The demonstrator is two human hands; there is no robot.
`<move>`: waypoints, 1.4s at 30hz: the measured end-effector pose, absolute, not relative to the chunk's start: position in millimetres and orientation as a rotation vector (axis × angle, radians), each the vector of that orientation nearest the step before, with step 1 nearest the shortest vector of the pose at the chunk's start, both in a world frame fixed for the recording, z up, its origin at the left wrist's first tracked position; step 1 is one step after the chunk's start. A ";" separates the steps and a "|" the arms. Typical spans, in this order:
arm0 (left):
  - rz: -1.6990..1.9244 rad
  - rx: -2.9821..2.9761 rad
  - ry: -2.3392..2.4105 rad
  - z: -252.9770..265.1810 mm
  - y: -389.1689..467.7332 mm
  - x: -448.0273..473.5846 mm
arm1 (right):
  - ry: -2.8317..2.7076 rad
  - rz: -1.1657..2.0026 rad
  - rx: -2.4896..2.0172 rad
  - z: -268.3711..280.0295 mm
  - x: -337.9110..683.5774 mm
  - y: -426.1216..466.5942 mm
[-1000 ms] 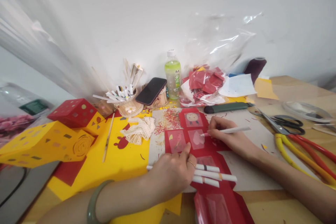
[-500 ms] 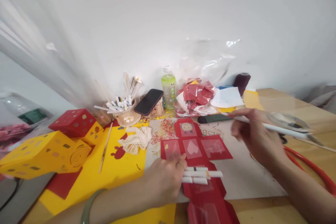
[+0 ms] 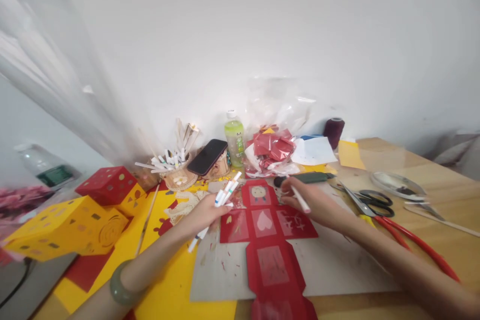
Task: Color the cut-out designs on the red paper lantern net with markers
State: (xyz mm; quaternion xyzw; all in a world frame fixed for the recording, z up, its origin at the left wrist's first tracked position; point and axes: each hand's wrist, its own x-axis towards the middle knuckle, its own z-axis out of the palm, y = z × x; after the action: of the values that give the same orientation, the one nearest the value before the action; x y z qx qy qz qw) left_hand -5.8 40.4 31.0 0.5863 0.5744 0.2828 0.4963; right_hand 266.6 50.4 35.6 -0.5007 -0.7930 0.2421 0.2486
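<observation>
My left hand [image 3: 206,211] is closed around several white marker pens [image 3: 228,191], which stick out above and below the fist. It is beside the left flap of a flat red paper box cutout [image 3: 270,240]. The cutout has pale panels; one bears a heart [image 3: 263,223], another a small drawn figure [image 3: 258,193]. Above the cutout's right side, my right hand [image 3: 308,194] grips a single white marker [image 3: 301,201], its pinkish end pointing down and toward me. Under the cutout lies a grey board [image 3: 221,272].
Red and yellow paper boxes [image 3: 56,227] stand at left. Behind are a cup of white markers [image 3: 180,180], a phone [image 3: 208,156], a green drink bottle [image 3: 234,142] and a bag of red scraps [image 3: 273,150]. Scissors [image 3: 365,200] and red-handled pliers [image 3: 420,247] lie at right.
My left hand has lifted off the cutout to the left, turning the markers upright. My right hand has moved left over the cutout with its marker, uncovering the scissors.
</observation>
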 end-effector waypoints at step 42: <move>1.292 1.120 0.874 91.4 -1.3 14.2 | -1.129 0.275 -1.087 84.9 270.7 19.3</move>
State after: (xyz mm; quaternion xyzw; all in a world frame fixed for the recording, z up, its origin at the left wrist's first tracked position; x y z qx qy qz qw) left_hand 14.2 -1.3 91.4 0.4777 0.3728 0.5511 0.5737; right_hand 270.7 19.3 84.9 -0.4880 -0.5068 0.1234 0.6999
